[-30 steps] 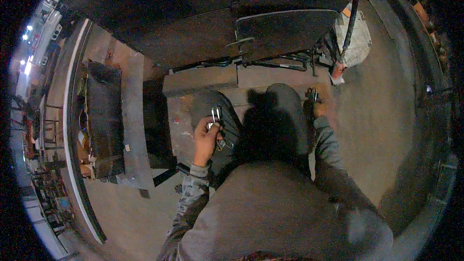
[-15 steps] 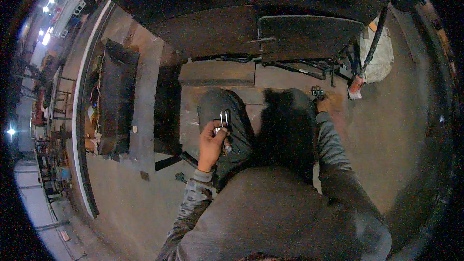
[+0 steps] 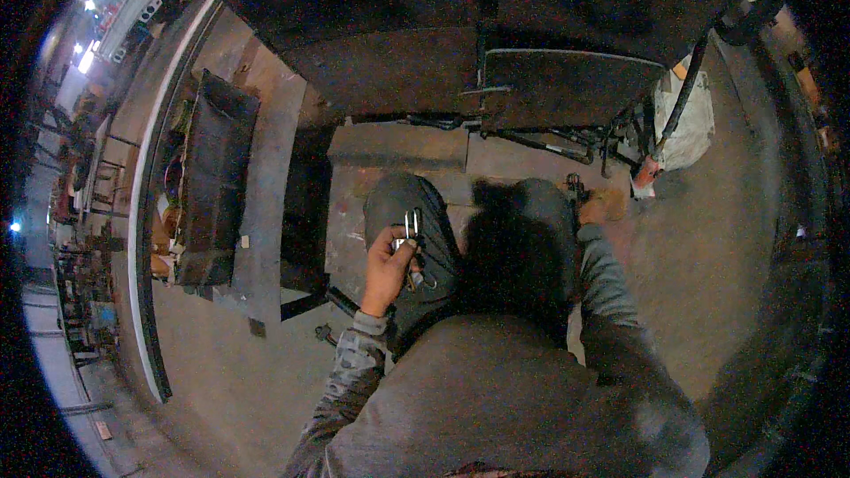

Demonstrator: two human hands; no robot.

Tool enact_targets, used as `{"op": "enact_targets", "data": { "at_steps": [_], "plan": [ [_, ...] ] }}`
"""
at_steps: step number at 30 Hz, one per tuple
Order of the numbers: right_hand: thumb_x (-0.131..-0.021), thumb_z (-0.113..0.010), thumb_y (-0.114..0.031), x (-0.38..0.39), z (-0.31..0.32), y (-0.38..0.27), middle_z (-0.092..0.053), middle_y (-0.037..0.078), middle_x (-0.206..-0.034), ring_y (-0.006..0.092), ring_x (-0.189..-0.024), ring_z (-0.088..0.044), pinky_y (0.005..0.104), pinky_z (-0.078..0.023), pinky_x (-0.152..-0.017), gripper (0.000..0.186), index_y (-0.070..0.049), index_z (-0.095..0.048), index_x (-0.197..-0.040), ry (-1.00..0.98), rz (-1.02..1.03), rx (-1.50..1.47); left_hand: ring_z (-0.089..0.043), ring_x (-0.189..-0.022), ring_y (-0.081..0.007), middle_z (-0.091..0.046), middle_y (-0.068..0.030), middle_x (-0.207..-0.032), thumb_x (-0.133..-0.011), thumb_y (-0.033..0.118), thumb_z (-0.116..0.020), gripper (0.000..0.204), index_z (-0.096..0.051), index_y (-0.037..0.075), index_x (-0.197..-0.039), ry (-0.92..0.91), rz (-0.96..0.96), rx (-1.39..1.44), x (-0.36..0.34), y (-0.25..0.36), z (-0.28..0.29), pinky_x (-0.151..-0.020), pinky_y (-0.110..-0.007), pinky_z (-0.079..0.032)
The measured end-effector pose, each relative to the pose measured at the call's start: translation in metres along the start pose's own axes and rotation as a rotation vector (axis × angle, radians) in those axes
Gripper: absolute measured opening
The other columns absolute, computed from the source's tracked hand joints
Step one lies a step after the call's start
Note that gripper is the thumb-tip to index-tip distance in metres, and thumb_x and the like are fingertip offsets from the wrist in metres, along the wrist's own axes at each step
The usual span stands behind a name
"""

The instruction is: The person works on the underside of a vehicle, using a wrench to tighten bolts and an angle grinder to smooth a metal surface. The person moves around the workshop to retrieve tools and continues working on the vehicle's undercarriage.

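Over my left thigh, my left hand (image 3: 387,267) is closed around what looks like a padlock (image 3: 412,225). Its shiny U-shaped shackle sticks up past the fingertips, while my fingers cover most of the body. Below the thumb hangs a small ring with keys (image 3: 421,280). My right hand (image 3: 604,206) reaches down beyond my right knee, beside a small dark metal piece (image 3: 575,186). Shadow and blur hide its fingers, so whether it grips that piece is unclear.
Ahead stands a large dark metal cabinet (image 3: 381,71), with thin dark rods (image 3: 540,144) along its bottom edge. A dark open box (image 3: 217,181) stands left. Rightward are a pale sack (image 3: 691,119) and a black pole (image 3: 686,97) with a reddish end.
The whole view has tilted slightly, and the cabinet and floor sit a little lower in it. My left hand keeps its hold on the padlock. My right hand stays by the dark metal piece.
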State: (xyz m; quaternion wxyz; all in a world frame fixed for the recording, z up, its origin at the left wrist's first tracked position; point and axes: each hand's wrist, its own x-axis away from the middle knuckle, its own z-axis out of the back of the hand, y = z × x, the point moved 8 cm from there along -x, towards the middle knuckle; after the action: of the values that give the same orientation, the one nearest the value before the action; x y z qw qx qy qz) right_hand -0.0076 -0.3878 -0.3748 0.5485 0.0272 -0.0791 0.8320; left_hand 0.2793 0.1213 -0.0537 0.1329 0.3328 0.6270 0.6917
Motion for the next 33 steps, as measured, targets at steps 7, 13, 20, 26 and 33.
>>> {"op": "enact_targets", "data": {
  "at_steps": [7, 13, 20, 26, 33],
  "plan": [
    [-0.092, -0.059, -0.035, 0.042, 0.059, -0.026, -0.067, 0.016, -0.099, 0.0256, -0.084, -0.065, 0.0417, -0.050, -0.073, 0.032, -0.005, -0.069, -0.100, 0.066, 0.067, -0.265, -0.056, -0.060, -0.0092, -0.062, -0.0037, -0.081, -0.094, 0.009, -0.059, 0.016, -0.057, 0.002, -0.109, -0.018, -0.015, -0.007, -0.010, -0.006, 0.006, -0.055, -0.025, -0.047],
    [-0.094, -0.059, -0.036, 0.087, 0.204, -0.119, -0.067, 0.017, -0.099, 0.0256, -0.082, -0.065, 0.0410, -0.049, -0.071, 0.035, -0.004, -0.068, -0.104, 0.166, 0.265, -0.330, -0.055, -0.060, -0.0098, -0.061, -0.0032, -0.080, -0.094, 0.009, -0.059, 0.017, -0.057, 0.004, -0.110, -0.042, -0.022, 0.034, -0.018, -0.019, 0.014, -0.055, -0.025, -0.046],
    [-0.091, -0.062, -0.038, 0.091, 0.366, -0.241, -0.068, 0.020, -0.087, 0.0335, -0.075, -0.063, 0.0406, -0.047, -0.072, 0.040, 0.001, -0.068, -0.100, 0.189, 0.476, -0.700, -0.053, -0.078, -0.0068, -0.059, 0.0009, -0.085, -0.093, 0.010, -0.061, 0.013, -0.062, 0.004, -0.105, -0.021, -0.167, -0.170, -0.034, -0.001, 0.010, -0.070, -0.023, -0.044],
    [-0.088, -0.062, -0.050, 0.052, 0.392, -0.338, -0.068, 0.024, -0.103, 0.0403, -0.099, -0.064, 0.0439, -0.050, -0.087, 0.053, -0.001, -0.070, -0.106, 0.112, 0.481, -0.480, -0.055, -0.082, -0.0097, -0.059, 0.0006, -0.086, -0.092, 0.009, -0.063, 0.012, -0.062, 0.004, -0.103, -0.078, -0.196, -0.034, -0.050, -0.014, 0.017, -0.074, -0.025, -0.045],
    [-0.091, -0.056, -0.048, 0.031, 0.390, -0.373, -0.065, 0.027, -0.088, 0.0425, -0.084, -0.061, 0.0448, -0.046, -0.078, 0.054, 0.005, -0.067, -0.095, 0.257, 0.496, -0.601, -0.057, -0.077, -0.0125, -0.060, -0.0022, -0.086, -0.091, 0.006, -0.062, 0.010, -0.061, 0.003, -0.100, -0.068, -0.208, -0.002, -0.050, -0.007, 0.022, -0.068, -0.029, -0.048]
  ]
}}
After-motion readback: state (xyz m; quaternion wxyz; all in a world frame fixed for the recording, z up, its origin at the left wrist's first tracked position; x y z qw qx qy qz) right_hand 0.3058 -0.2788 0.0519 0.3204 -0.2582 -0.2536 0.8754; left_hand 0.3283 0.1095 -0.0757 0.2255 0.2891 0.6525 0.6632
